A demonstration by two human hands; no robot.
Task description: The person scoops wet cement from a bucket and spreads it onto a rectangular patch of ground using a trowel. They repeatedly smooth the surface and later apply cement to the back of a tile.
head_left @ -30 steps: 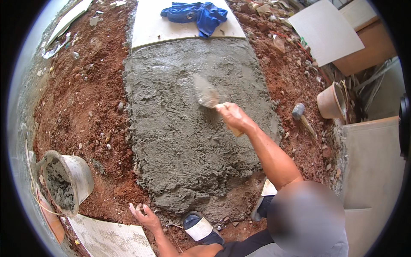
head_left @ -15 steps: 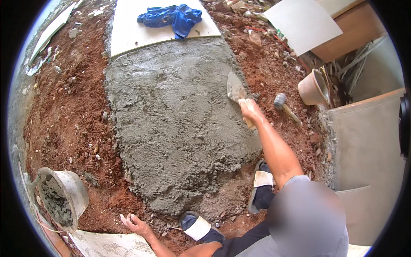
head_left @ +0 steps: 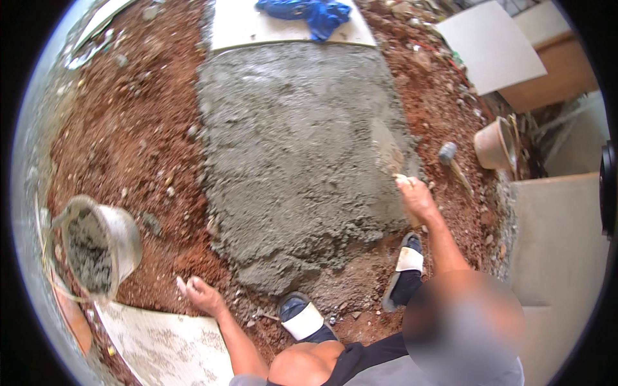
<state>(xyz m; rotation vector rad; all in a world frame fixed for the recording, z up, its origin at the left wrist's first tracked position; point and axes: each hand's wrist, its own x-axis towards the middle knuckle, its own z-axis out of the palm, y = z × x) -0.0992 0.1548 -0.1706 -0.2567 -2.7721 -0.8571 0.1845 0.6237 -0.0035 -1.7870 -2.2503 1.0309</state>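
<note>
My right hand [head_left: 418, 201] is closed round the handle of a trowel [head_left: 387, 149]. Its pale, mortar-smeared blade lies on the right part of a wet grey mortar bed [head_left: 296, 154], pointing away from me. The mortar is smoother toward the far end; its near edge is rough and lumpy. My left hand [head_left: 202, 296] hangs at the lower left, fingers loosely bent and apart, holding nothing. Nearest to it are a bucket [head_left: 123, 241] with grey mortar inside, tipped toward the left in view, and a pale stained board [head_left: 164, 341].
Beyond the mortar, a white slab [head_left: 235, 26] bears a blue cloth [head_left: 309, 14]. Red rubbly soil [head_left: 141, 141] flanks both sides. At right are a mallet [head_left: 449, 154], a second bucket [head_left: 494, 145] and boards [head_left: 492, 48]. My sandalled feet [head_left: 302, 318] stand at the near edge.
The whole view has shifted, with the scene sitting further right and the slab higher. The trowel stays in my right hand on the mortar's right side. My left hand remains low and without any object.
</note>
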